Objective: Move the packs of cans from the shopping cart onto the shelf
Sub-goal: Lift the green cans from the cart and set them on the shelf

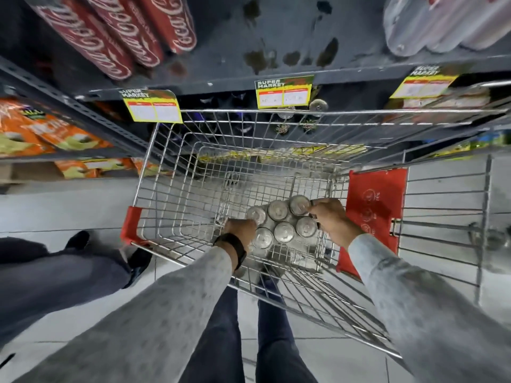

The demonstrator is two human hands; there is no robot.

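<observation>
A shrink-wrapped pack of cans with silver tops sits inside the wire shopping cart, near its right rear corner. My left hand grips the pack's left end. My right hand grips its right end, fingers over the far right can. Both arms, in grey sleeves, reach down into the basket. The dark shelf stands just beyond the cart's front edge, with a bare stained stretch in the middle and several cans on the level below.
Red cola packs lie on the shelf's left, clear bottles on its right. Yellow price tags hang off the shelf edge. Orange snack bags fill the left shelves. Another person's legs stand at left. A second cart adjoins on the right.
</observation>
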